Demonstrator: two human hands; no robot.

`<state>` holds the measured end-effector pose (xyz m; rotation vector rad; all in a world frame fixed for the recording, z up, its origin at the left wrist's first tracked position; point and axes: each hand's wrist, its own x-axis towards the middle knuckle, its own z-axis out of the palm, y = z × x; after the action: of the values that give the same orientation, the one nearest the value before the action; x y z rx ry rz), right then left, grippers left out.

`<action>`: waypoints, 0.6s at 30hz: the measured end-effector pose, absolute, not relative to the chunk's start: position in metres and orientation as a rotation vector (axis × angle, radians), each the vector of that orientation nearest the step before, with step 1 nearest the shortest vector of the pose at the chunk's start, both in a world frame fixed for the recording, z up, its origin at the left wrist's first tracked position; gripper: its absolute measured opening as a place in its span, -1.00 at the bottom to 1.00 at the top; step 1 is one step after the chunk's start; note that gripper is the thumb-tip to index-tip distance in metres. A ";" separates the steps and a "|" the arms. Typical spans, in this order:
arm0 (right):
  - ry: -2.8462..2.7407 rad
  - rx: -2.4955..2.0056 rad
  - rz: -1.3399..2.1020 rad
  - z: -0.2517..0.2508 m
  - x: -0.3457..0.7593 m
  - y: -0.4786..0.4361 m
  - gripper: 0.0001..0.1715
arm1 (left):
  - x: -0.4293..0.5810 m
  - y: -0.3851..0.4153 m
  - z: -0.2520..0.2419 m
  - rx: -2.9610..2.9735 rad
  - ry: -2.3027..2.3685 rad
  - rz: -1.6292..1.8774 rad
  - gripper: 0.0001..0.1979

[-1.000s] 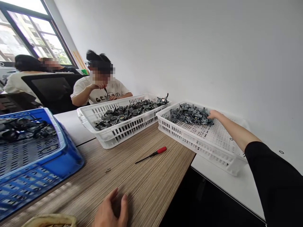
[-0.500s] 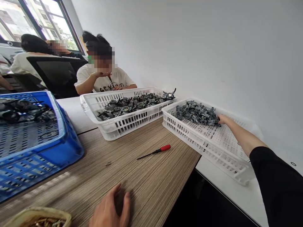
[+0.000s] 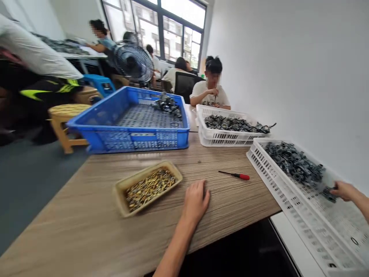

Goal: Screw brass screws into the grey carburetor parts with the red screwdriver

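Note:
My right hand [image 3: 345,191] grips a grey metal carburetor body [image 3: 328,194] inside the right white basket [image 3: 266,171]. Behind it in the same basket lies a heap of similar grey carburetor bodies [image 3: 296,163]. My left hand [image 3: 195,200] rests palm down on the wooden tabletop, fingers stretched and holding nothing. To its left stands a cream tray [image 3: 118,200] full of small brass parts [image 3: 152,186]. A screwdriver [image 3: 243,176] with a red handle lies on the table to its right, apart from both hands.
A blue crate [image 3: 144,140] with a few carburetors stands at the table's back left. Another white basket [image 3: 221,141] holds assembled ones. Across the table sits a co-worker [image 3: 211,90]. A yellow stool [image 3: 67,127] and a fan [image 3: 134,61] are further left.
The view has swung left, bringing the blue crate and brass-parts tray fully into sight. My right hand has drawn a carburetor body away from the heap. My left hand still rests on the table.

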<state>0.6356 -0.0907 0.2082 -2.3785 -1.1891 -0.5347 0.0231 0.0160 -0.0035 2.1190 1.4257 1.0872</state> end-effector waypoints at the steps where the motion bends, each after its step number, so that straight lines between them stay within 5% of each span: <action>1: -1.140 -2.456 -0.322 0.216 0.647 -0.089 -0.24 | 0.026 0.014 0.001 2.101 1.442 1.086 -0.69; 7: -1.558 -2.290 -0.350 0.272 0.663 -0.064 -0.15 | 0.033 0.009 0.019 2.032 1.466 1.016 -0.70; 12: -1.837 -2.426 -0.134 0.311 0.512 -0.036 -0.30 | 0.033 0.011 0.020 1.981 1.436 1.046 -0.71; 18: -2.335 -2.014 0.107 0.262 0.336 0.006 -0.55 | 0.034 0.011 0.018 1.917 1.368 1.119 -0.58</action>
<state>0.3357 0.0064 0.2625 -2.0144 -2.3348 0.1068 0.0339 0.0106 0.0181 1.9170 1.3685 1.1186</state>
